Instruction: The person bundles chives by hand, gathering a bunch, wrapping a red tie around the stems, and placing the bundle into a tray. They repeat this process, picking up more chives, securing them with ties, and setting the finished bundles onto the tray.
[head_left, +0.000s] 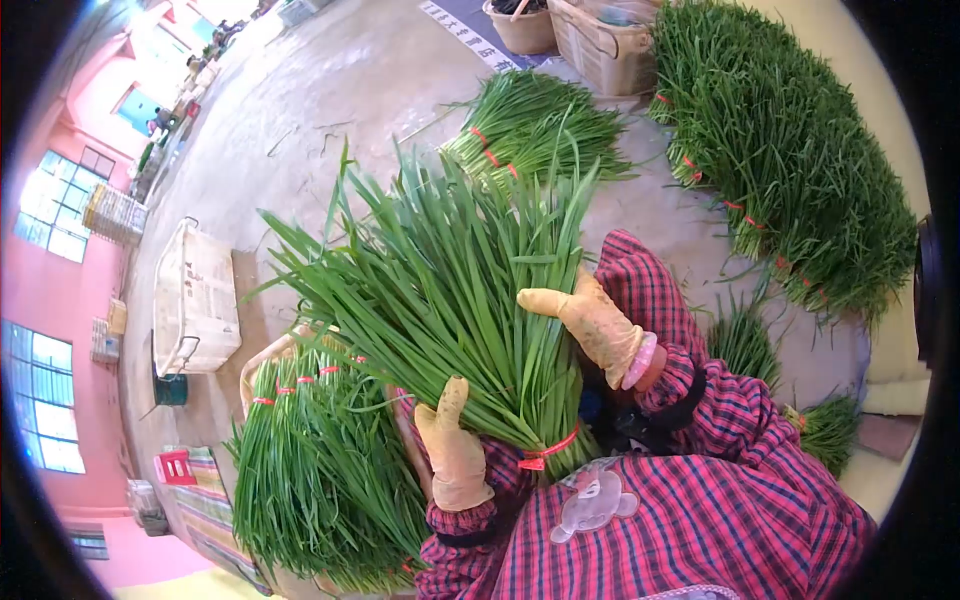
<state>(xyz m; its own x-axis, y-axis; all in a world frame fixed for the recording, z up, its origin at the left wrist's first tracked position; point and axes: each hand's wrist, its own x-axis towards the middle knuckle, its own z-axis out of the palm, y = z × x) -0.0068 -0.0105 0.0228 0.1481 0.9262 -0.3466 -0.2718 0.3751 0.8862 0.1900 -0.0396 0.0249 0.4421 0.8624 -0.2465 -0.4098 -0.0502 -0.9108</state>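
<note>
A large bundle of garlic chives [470,300] fans out in front of me, bound near its base by a red tie [548,452]. My left hand [455,448], in a cream glove, grips its lower left side with the thumb up over the leaves. On the bundle's right side is my right hand [592,322], also gloved, its thumb laid across the leaves. The remaining fingers of both hands are hidden beneath or behind the chives. The tied base rests close to my checked apron [680,530].
Several tied bundles lie in a container [262,365] at lower left. A long pile of chives [790,150] lines the right wall, and more bundles [540,120] lie ahead on the concrete floor [330,70]. A white crate [197,300] stands left; baskets [605,45] stand at the back.
</note>
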